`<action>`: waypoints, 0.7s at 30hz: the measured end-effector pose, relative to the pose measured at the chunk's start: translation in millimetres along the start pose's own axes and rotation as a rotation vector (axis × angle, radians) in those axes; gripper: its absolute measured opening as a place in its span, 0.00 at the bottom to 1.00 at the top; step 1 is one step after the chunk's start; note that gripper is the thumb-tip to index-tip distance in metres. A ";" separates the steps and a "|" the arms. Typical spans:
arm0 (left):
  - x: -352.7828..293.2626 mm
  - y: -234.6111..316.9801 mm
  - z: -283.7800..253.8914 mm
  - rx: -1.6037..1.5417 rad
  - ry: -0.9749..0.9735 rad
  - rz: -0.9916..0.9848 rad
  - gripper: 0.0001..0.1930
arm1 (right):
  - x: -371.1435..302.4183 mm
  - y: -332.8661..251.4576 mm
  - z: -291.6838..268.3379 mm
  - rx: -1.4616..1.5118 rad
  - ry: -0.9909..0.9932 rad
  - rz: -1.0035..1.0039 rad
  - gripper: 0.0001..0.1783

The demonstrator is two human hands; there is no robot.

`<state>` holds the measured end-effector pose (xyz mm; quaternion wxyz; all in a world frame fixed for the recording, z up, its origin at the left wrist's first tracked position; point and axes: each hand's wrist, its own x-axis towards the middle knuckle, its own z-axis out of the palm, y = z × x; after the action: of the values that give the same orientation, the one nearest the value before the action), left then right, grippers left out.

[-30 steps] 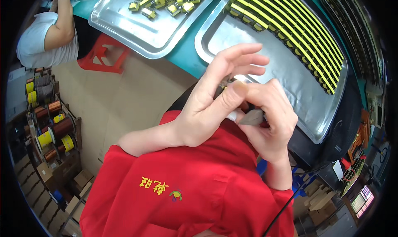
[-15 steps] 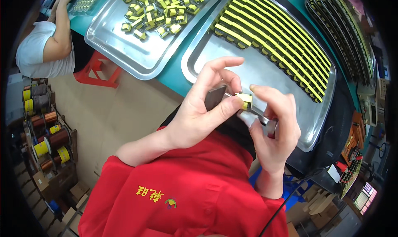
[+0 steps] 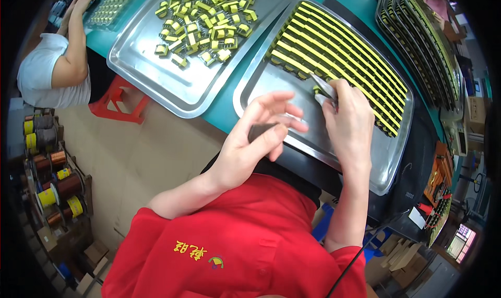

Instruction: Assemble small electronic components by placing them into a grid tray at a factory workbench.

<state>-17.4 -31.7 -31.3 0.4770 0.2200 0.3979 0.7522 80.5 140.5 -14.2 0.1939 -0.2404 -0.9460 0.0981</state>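
Note:
My right hand (image 3: 348,115) is over the right-hand metal tray (image 3: 261,81), its fingers closed round a silvery, tweezer-like tool (image 3: 324,85). A small black and yellow transformer (image 3: 317,90) shows at the tool's tip, near the front row of transformers (image 3: 292,62) in that tray; whether tool or fingers grip it I cannot tell. To the left, in front of the tray, my left hand (image 3: 250,141) has its fingers loosely curled and apart. A dark flat piece (image 3: 259,131) is held in it between thumb and palm, partly hidden.
A second metal tray (image 3: 141,63) with a loose heap of transformers (image 3: 203,24) stands at the left. Stacked filled trays (image 3: 417,47) rise at the far right. A co-worker's arm (image 3: 77,42) and a red stool (image 3: 120,100) are at left, above wire spools (image 3: 57,188).
My hands have parted. The right hand has moved up and forward over the tray with the tool and transformer; the left has let go of the transformer and drawn back slightly.

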 end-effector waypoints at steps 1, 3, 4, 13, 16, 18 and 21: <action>-3.9 3.1 -4.5 0.091 -0.061 0.002 0.26 | 2.4 -0.8 3.0 -0.012 -0.008 0.023 0.14; -12.7 3.7 -8.6 0.186 -0.109 0.004 0.25 | 6.4 -2.7 6.9 -0.015 -0.021 0.038 0.13; -17.2 2.0 -10.2 0.225 -0.096 0.073 0.24 | 9.5 -3.6 7.8 -0.026 -0.005 0.033 0.14; -16.5 75.6 -97.3 1.432 0.548 0.588 0.14 | 7.0 -10.0 9.2 0.002 0.005 0.100 0.18; -5.7 91.4 -115.7 1.612 0.660 0.507 0.13 | 2.1 -7.1 3.8 0.113 0.011 0.121 0.18; 4.0 88.3 -118.3 1.782 0.674 0.400 0.15 | -4.0 -7.5 -3.0 0.152 0.021 0.143 0.18; 13.3 78.8 -115.5 1.896 0.643 0.348 0.16 | -20.4 -5.9 -14.6 0.242 -0.028 0.182 0.18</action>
<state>-148.1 -82.7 -36.0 -0.1395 0.3499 0.9024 0.2092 100.6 126.7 -5.8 0.1984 -0.2988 -0.9042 0.2320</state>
